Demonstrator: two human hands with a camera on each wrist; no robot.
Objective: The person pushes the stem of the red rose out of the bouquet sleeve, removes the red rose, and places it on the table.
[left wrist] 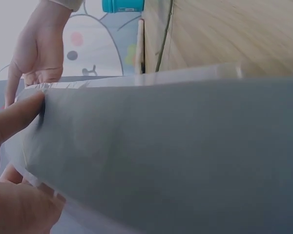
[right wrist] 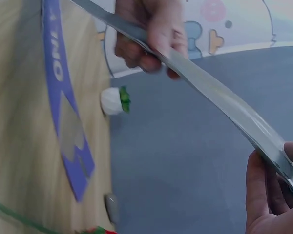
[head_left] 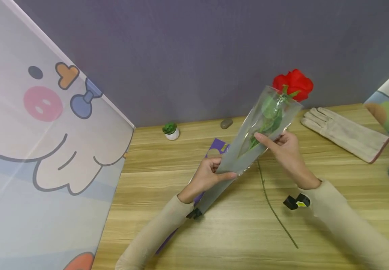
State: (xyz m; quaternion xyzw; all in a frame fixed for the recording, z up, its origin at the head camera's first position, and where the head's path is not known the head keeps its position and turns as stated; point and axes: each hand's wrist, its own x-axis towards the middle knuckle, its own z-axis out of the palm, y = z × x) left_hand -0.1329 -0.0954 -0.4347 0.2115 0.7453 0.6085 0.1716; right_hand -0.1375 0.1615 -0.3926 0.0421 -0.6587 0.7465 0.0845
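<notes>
While the left hand (head_left: 209, 174) pinches the grey sleeve (head_left: 245, 153) low down, the right hand (head_left: 284, 148) grips its upper edge. The red rose (head_left: 293, 84) sticks out above the right fingers.

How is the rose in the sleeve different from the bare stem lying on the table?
The rose has a red bloom and leaves; the stem shows neither. The rose sits in the sleeve, lifted between both hands; the stem lies flat on the table, untouched. Both have thin green stalks.
</notes>
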